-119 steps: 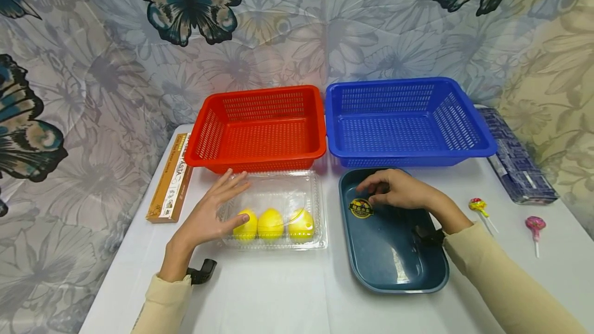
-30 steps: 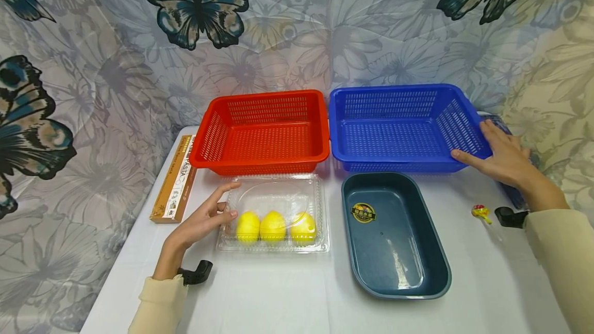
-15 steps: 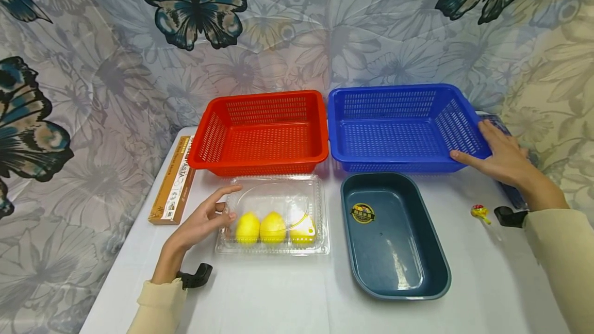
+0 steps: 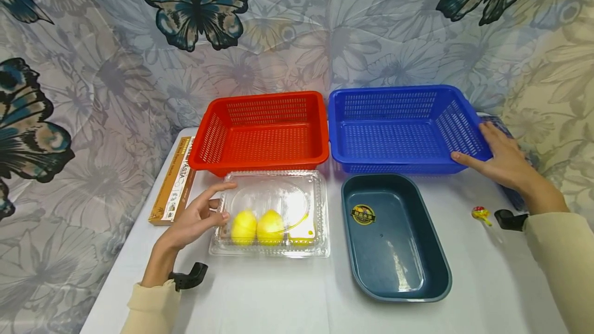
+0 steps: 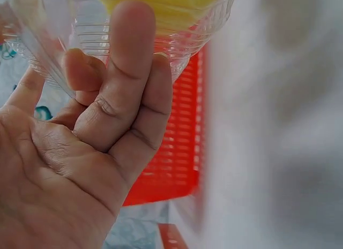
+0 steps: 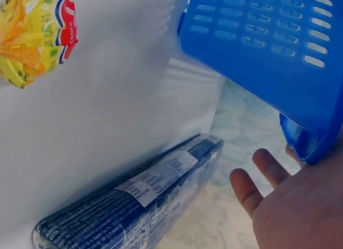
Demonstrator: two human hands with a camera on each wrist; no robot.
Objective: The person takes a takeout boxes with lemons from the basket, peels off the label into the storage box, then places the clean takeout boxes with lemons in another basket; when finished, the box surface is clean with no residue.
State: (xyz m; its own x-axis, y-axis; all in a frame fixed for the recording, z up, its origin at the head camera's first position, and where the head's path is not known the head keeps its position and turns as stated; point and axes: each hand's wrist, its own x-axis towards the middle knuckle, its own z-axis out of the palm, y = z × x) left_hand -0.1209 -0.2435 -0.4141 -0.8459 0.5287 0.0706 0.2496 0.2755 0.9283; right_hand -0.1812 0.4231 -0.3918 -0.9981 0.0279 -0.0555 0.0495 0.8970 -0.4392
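A clear plastic clamshell container (image 4: 297,252) holds three yellow lemons (image 4: 270,228) in front of the red basket. My left hand (image 4: 185,228) grips its left side, thumb and index finger at the edge. In the left wrist view, curled fingers (image 5: 131,50) lie against its ribbed wall, with a lemon showing through. The container sits slightly tilted, its left side raised. My right hand (image 4: 506,164) rests over the front right corner of the blue basket (image 4: 394,160), thumb on the front rim and fingers extended outside the right wall, as the right wrist view shows.
A red basket (image 4: 260,164) stands left of the blue one. A dark teal tray (image 4: 399,241) with a sticker lies at front right. A pasta box (image 4: 174,184) lies far left. Right of the tray are a lollipop (image 4: 481,214) and a partly hidden navy package (image 6: 144,195).
My right hand has moved from over the teal tray to the blue basket's corner. My left hand has taken hold of the container, which has risen slightly and shifted left.
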